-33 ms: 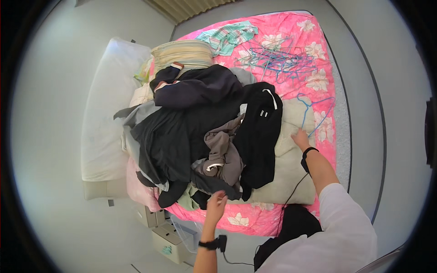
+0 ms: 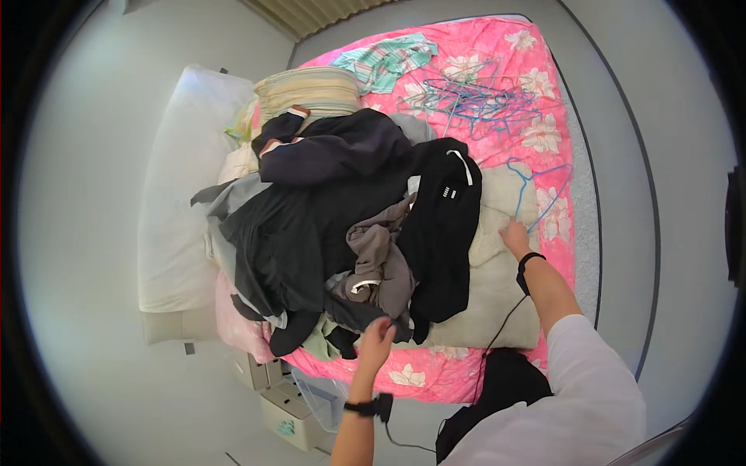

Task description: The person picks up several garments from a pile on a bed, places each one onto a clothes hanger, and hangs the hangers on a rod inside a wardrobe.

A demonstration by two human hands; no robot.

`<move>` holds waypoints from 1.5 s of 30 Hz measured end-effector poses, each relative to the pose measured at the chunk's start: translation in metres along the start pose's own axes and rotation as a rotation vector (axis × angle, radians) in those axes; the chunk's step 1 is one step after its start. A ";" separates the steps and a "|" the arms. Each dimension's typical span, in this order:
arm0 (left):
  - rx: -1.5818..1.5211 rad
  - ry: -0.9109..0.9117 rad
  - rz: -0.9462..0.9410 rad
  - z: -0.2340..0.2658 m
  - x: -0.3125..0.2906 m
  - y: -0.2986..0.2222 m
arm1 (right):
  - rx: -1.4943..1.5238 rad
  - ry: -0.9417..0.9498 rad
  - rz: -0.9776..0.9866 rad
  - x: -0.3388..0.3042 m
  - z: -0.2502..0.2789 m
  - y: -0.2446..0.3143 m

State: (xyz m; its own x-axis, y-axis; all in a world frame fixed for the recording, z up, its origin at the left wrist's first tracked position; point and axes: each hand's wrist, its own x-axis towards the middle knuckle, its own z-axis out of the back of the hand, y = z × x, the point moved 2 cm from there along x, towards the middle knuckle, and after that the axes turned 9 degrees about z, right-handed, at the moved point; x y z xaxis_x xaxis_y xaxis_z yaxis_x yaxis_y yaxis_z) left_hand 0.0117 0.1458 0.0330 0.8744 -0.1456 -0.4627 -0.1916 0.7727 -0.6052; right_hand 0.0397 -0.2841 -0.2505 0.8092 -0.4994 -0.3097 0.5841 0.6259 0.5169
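My right hand (image 2: 514, 238) is closed on the lower corner of a blue clothes hanger (image 2: 523, 186), over a beige blanket (image 2: 497, 326). Loosely bent, my left hand (image 2: 377, 344) hovers at the near edge of the clothes pile, fingers and thumb a little apart and nothing visible in them. Just beyond it lie a dark grey sleeve and a crumpled brown-grey garment (image 2: 392, 272) with a white trim. To the right of that is a black garment (image 2: 443, 241) with a white strip at its neck. A dark grey garment (image 2: 280, 248) spreads on the left.
Several tangled hangers (image 2: 482, 105) lie on the pink floral bedspread (image 2: 556, 256), beside a green checked cloth (image 2: 388, 62). A striped pillow (image 2: 311, 89) and a navy garment (image 2: 342, 147) are at the back left. A cable (image 2: 497, 334) runs from my right wristband. Boxes (image 2: 291, 419) stand below the bed.
My left hand has moved right and slightly farther up toward the dark grey sleeve. My right hand and the blue hanger have barely moved.
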 end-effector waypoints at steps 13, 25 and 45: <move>0.163 -0.090 -0.069 -0.109 0.270 0.004 | 0.192 -0.265 -0.061 -0.154 0.110 -0.087; 0.331 0.002 -0.495 -0.186 0.147 -0.057 | -0.078 -0.443 0.059 -0.211 0.160 -0.158; 0.420 0.003 -0.237 -0.135 0.052 -0.023 | 0.670 -0.030 -0.256 -0.223 0.148 -0.151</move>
State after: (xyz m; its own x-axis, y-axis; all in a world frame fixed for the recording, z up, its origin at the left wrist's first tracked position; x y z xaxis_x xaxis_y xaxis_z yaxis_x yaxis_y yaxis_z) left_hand 0.0014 0.0373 -0.0644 0.8708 -0.3490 -0.3462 0.2096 0.9007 -0.3806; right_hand -0.2387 -0.3558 -0.1411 0.6446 -0.6033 -0.4697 0.5823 -0.0107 0.8129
